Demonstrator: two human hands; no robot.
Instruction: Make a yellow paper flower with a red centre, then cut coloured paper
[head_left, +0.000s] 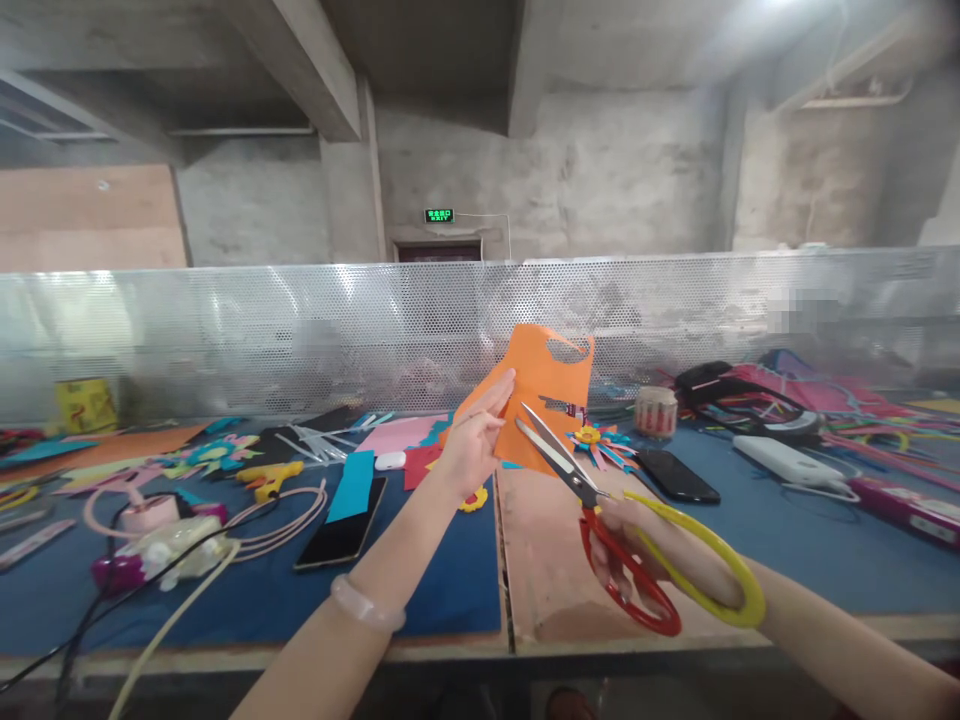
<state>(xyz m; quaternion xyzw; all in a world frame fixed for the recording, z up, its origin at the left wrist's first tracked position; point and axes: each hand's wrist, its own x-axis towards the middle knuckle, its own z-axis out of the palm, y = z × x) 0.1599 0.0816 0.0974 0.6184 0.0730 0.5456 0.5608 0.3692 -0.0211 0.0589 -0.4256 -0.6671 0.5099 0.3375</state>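
My left hand (480,435) grips an orange sheet (551,375) along its left side and holds it up over the table. A rounded hole shows near the sheet's top right, and its right edge is cut into. In my right hand (634,545) is a pair of scissors (574,480) with one red and one yellow handle loop. Their blades are parted and point up and left, with the tips in front of or at the sheet's lower part; whether they touch it I cannot tell.
A phone (341,535) with a blue strip (351,487) on it lies left, beside a yellow glue gun (270,480) and a cabled power strip (169,550). Right are another phone (679,475), a jar (655,412) and a white device (787,465). A perforated metal screen (337,340) runs behind.
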